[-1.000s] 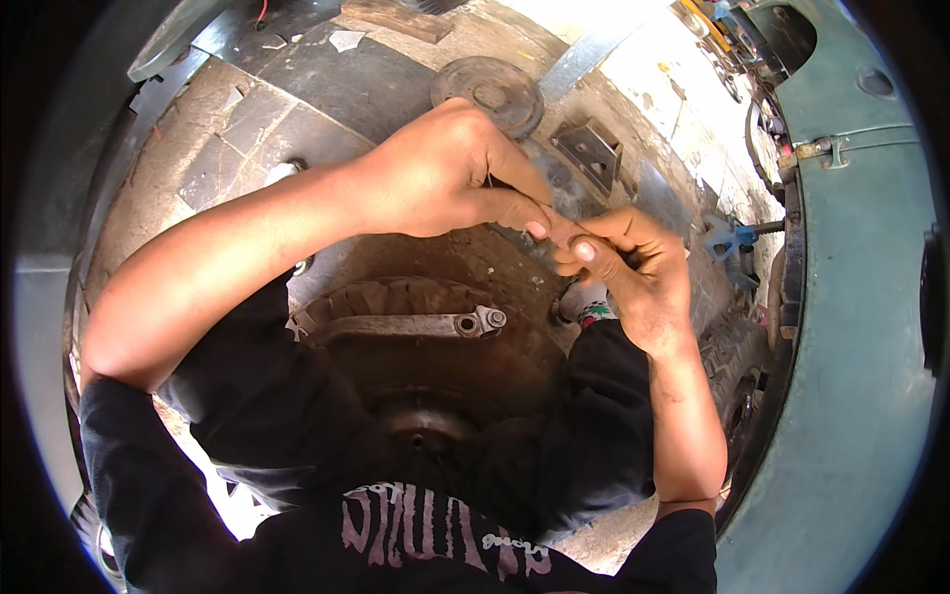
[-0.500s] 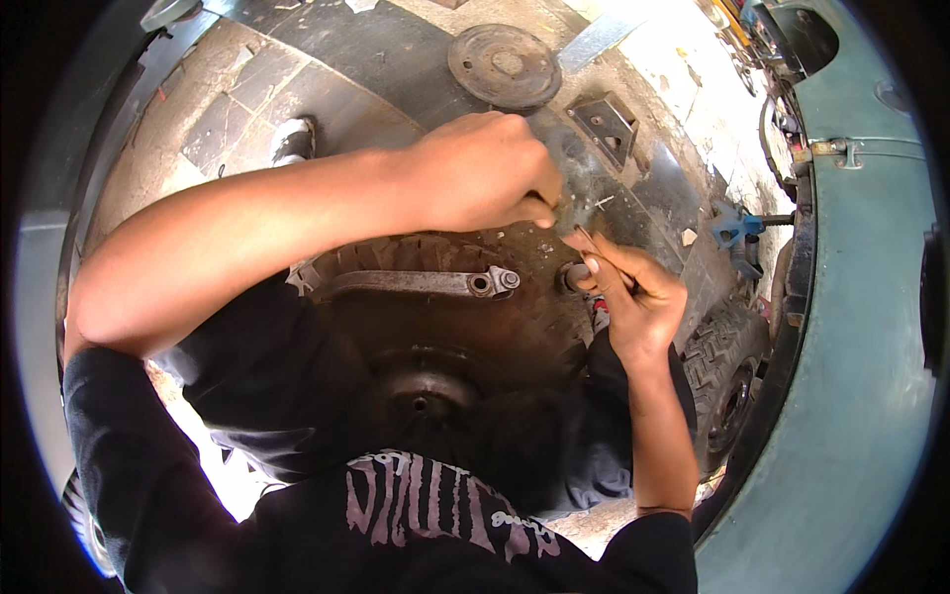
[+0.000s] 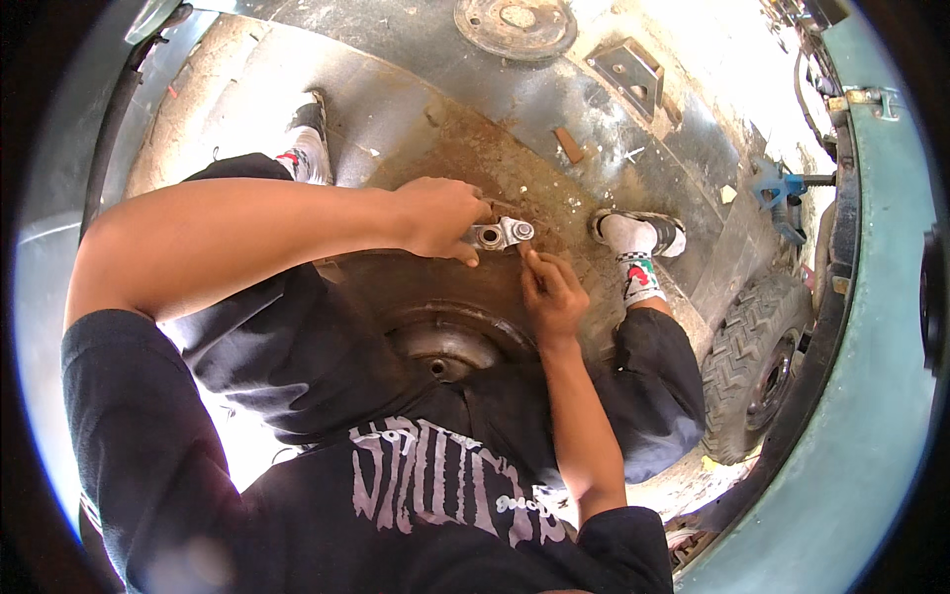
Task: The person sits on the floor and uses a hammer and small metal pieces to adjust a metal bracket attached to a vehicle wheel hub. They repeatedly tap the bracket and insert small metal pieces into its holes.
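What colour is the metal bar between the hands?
The metal bar is silvery grey (head view).

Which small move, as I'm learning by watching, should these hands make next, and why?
Probably steady the metal bar with the left hand: that hand is at the bar's holed end, while the right hand is close beside the same end, so the bar shifting could bump it.

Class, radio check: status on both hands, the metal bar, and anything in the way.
Left hand on metal bar; bolted end exposed. Right hand beside that end, grip unclear. In the way: left hand partly covers bar; tire beneath.
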`<state>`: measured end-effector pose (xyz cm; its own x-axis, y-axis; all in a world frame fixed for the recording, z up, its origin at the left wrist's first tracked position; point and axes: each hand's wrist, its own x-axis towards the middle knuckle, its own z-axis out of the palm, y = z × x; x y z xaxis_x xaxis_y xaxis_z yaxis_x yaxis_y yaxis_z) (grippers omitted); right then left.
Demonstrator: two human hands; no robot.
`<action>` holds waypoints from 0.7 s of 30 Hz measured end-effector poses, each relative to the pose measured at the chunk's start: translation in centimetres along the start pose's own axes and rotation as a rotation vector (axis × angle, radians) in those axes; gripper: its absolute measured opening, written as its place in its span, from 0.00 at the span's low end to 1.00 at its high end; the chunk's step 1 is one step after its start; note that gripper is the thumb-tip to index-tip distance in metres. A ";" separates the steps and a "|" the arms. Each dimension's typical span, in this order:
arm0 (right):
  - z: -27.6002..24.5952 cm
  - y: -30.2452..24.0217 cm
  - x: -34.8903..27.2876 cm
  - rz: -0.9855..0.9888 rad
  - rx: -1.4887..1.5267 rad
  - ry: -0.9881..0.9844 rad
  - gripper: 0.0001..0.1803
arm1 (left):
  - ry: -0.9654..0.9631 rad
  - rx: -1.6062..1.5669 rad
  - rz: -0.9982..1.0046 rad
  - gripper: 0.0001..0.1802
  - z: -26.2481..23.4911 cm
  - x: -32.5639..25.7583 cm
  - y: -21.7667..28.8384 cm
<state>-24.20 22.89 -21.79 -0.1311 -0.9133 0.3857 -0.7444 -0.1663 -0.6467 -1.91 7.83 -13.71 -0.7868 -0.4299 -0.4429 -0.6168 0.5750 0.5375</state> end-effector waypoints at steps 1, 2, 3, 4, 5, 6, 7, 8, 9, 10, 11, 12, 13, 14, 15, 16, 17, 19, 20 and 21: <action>0.2 0.4 -0.1 -0.051 -0.017 -0.009 0.14 | -0.059 0.019 -0.041 0.37 -0.2 0.4 0.2; 0.2 0.9 -0.2 -0.089 -0.031 0.002 0.14 | -0.073 0.029 -0.034 0.39 -0.3 0.9 0.6; 0.4 0.3 -0.3 -0.121 -0.032 0.006 0.15 | -0.096 0.034 -0.039 0.41 0.3 1.1 0.5; 0.7 -0.1 -0.3 -0.153 -0.033 0.010 0.15 | -0.121 0.039 -0.043 0.43 0.9 1.1 0.4; 0.8 -0.4 -0.1 -0.151 -0.035 -0.014 0.16 | -0.049 0.072 0.001 0.41 1.6 0.8 0.2; 0.7 -0.6 0.0 -0.147 -0.049 -0.039 0.17 | 0.023 0.102 0.057 0.40 2.5 0.6 0.0; 0.5 -0.7 0.0 -0.142 -0.062 -0.063 0.17 | 0.095 0.132 0.113 0.39 3.2 0.4 -0.3; 0.5 -0.7 -0.2 -0.131 -0.069 -0.100 0.19 | 0.071 0.138 0.107 0.39 3.8 0.3 -0.7; 0.1 -0.5 -0.3 -0.125 -0.081 -0.139 0.20 | 0.053 0.141 0.105 0.40 4.0 0.4 -0.8; -0.3 -0.3 -0.3 -0.118 -0.092 -0.178 0.21 | 0.035 0.144 0.102 0.40 4.1 0.5 -1.0; -0.6 0.2 -0.3 -0.118 -0.093 -0.234 0.22 | 0.036 0.142 0.117 0.40 4.2 0.6 -1.1; -1.0 0.6 -0.1 -0.118 -0.096 -0.285 0.23 | 0.037 0.144 0.135 0.40 4.0 0.7 -1.2; -1.3 0.9 0.0 -0.117 -0.097 -0.337 0.24 | 0.038 0.145 0.153 0.40 3.8 0.8 -1.1; -1.5 1.2 0.3 -0.148 -0.104 -0.365 0.24 | 0.017 0.145 0.138 0.41 3.6 0.9 -1.0; -1.5 1.0 0.9 -0.177 -0.108 -0.393 0.25 | -0.007 0.146 0.124 0.41 3.6 1.1 -0.9; -1.6 0.8 1.5 -0.206 -0.112 -0.422 0.25 | -0.031 0.146 0.109 0.42 3.7 1.1 -0.8; -1.8 0.6 1.7 -0.197 -0.125 -0.469 0.26 | -0.029 0.151 0.121 0.42 3.8 1.1 -0.7; -1.9 0.3 2.4 -0.185 -0.147 -0.562 0.28 | -0.021 0.166 0.139 0.42 4.1 1.2 -0.7; -2.2 0.3 2.3 -0.168 -0.204 -0.611 0.27 | -0.021 0.176 0.139 0.42 4.3 1.3 -0.6; -2.5 0.1 2.3 -0.154 -0.256 -0.657 0.26 | -0.020 0.189 0.134 0.42 4.4 1.2 -0.7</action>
<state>-26.24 21.74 -19.34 0.3487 -0.9348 -0.0673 -0.8634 -0.2924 -0.4112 -2.34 9.98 -17.79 -0.8595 -0.3279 -0.3921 -0.4899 0.7472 0.4491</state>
